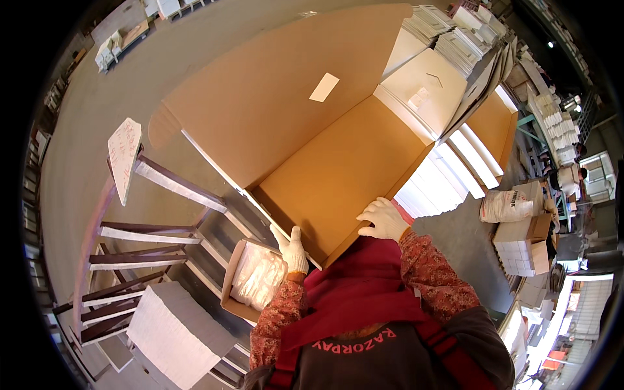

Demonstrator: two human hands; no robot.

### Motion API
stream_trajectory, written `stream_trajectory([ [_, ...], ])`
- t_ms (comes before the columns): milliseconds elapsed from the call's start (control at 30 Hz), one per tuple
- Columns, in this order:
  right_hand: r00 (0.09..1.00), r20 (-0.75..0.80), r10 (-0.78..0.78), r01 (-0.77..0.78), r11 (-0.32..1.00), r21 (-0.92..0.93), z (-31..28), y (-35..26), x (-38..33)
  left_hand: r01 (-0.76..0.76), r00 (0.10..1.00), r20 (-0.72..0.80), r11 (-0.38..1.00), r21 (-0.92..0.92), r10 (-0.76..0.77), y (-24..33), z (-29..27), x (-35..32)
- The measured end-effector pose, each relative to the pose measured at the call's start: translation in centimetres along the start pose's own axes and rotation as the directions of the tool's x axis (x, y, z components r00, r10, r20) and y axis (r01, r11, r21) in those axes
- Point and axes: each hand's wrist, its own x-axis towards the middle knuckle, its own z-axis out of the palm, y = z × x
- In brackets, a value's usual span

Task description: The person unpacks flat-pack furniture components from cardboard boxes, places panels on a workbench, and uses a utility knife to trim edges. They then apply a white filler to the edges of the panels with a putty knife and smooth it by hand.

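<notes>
- Closest in, the left hand (292,250) in a white glove grips the near lower edge of the large open cardboard carton (338,169), fingers pressed together and curled over the rim.
- The right hand (385,220), gloved as well, lies against the carton's near right corner, fingers slightly spread and bent around the edge.
- The carton sits tilted in front of the chest, its open mouth turned up and away, with a long flap (273,97) standing out to the left.
- Risk, as I judge it: both holds are on one thin edge, so the carton could pivot, buckle or slip from the gloves; the wide flap could catch and drag it sideways.
- Just below the left hand is a small open box of white packets (257,276), touching a slatted metal rack (149,247); a swinging carton corner could knock it.
- Open room: bare floor (97,97) lies far left; stacked white sheets (448,39) and boxes (520,240) crowd the right.
</notes>
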Motion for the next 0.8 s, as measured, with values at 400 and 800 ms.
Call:
stream_trajectory([
  [400, 0.997, -0.026, -0.079, 0.078, 0.996, -0.035, 0.9, -6.1, 0.8, 0.227, 0.971, -0.047, 0.962, -0.149, -0.236, 1.7, -6.6, -6.1],
  [800, 0.976, -0.160, -0.148, 0.165, 0.982, 0.096, -0.5, -5.5, -14.1, 0.299, 0.714, -0.600, 0.932, -0.207, -0.362, -18.3, -14.2, -26.7],
])
